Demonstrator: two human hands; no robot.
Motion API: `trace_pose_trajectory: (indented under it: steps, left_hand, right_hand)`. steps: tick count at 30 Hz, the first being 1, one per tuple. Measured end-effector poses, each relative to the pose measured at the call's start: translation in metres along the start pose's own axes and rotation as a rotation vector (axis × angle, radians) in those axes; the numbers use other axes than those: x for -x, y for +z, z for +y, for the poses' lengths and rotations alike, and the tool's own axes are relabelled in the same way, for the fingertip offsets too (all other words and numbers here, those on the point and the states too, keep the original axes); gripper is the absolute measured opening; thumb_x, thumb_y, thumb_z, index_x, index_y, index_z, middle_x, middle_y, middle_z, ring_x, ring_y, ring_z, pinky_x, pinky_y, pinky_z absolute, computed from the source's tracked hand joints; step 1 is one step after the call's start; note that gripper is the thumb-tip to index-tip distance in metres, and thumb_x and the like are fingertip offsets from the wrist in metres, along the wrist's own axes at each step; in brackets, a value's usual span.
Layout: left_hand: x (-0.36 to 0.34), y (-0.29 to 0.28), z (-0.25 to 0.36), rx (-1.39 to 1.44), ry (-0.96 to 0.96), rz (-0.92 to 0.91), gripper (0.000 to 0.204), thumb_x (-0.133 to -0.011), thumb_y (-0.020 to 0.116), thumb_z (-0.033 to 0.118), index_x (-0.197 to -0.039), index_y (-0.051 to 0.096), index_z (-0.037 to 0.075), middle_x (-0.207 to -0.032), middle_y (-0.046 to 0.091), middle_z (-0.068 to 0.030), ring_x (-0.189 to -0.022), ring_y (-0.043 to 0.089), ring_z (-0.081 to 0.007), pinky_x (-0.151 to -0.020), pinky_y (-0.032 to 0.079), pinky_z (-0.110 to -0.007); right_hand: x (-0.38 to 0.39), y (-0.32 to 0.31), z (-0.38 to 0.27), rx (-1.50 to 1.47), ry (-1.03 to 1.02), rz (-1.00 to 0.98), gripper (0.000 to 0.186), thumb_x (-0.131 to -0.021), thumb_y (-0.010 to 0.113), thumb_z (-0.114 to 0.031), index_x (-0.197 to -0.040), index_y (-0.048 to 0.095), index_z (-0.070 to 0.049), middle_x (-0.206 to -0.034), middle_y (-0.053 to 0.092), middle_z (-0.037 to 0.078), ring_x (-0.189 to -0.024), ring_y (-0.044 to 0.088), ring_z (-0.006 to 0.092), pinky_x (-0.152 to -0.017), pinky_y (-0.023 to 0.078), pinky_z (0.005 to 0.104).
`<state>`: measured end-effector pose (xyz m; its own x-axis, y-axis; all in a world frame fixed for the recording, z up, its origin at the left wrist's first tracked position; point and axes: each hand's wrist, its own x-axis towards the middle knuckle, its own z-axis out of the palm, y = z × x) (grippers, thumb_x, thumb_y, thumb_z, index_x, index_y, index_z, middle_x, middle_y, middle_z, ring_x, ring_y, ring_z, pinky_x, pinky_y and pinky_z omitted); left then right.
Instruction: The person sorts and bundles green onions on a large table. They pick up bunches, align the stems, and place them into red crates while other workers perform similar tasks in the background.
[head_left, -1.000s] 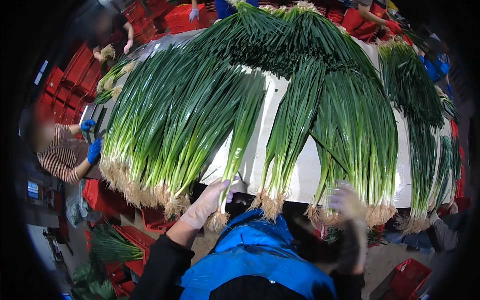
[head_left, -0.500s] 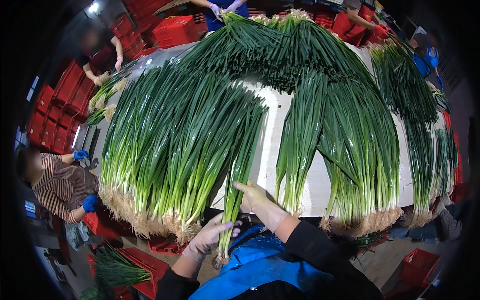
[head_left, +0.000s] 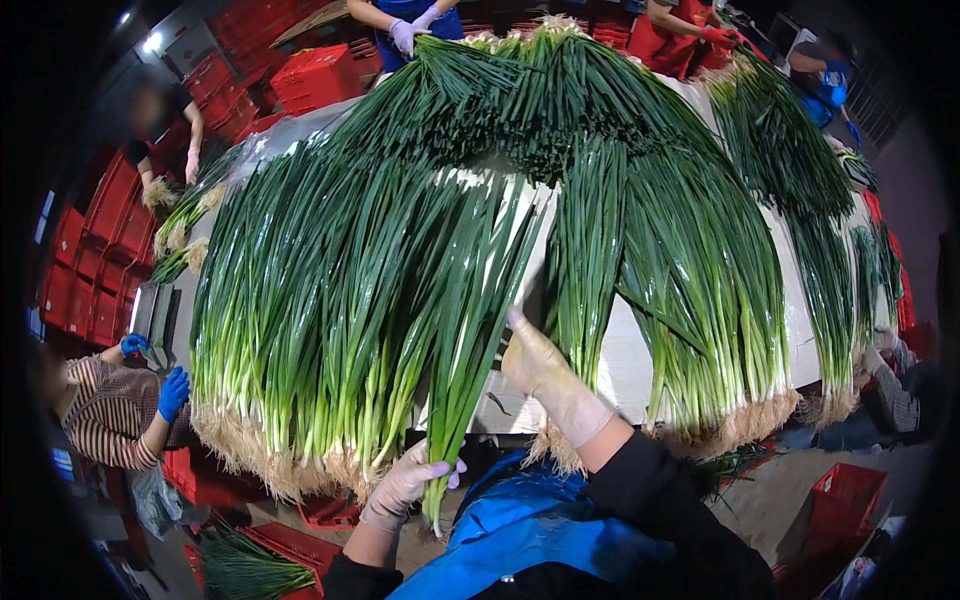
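Left hand (head_left: 410, 485) closed round a bunch (head_left: 460, 385) of onions near its white ends, I have the right hand (head_left: 545, 365) loosely open beside the leaves, thumb spread, gripping nothing that I can see. I judge only this bunch taken up; the left heap (head_left: 310, 330) and right heap (head_left: 710, 300) lie unheld. The bunch overhangs the near edge of the worktop (head_left: 622, 350), white ends toward me, its long axis running away and slightly right.

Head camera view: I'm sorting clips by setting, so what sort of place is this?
Probably a vegetable packhouse or similar produce workroom: rows of what look like green onions, roots on, cover a white table, with gloved workers around it and red crates nearby.
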<state>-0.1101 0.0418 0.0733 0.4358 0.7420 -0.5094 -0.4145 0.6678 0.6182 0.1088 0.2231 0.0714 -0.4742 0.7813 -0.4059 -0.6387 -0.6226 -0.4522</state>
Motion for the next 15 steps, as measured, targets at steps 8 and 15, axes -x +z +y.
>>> trace_pose_trajectory:
  steps: [8, 15]
  left_hand:
    - [0.023, 0.002, -0.001, -0.060, -0.037, -0.012, 0.060, -0.079, 0.073, 0.017, -0.127, 0.044, -0.004, -0.093, 0.064, -0.0143, -0.076, 0.062, -0.0201, -0.070, 0.050, -0.033]
    - [0.039, -0.005, -0.011, -0.062, -0.070, 0.016, 0.057, -0.078, 0.071, 0.015, -0.125, 0.047, -0.004, -0.093, 0.065, -0.0158, -0.076, 0.064, -0.0227, -0.072, 0.051, -0.035]
  right_hand:
    - [-0.017, -0.010, -0.055, 0.025, -0.236, 0.031, 0.059, -0.092, 0.059, -0.036, -0.132, 0.039, 0.002, -0.122, 0.053, 0.017, -0.111, 0.052, 0.0241, -0.099, 0.043, 0.0399]
    - [-0.007, 0.008, -0.085, 0.186, -0.364, -0.120, 0.042, -0.098, 0.050, -0.033, -0.127, 0.045, -0.003, -0.113, 0.057, 0.008, -0.098, 0.057, 0.0163, -0.087, 0.050, 0.0340]
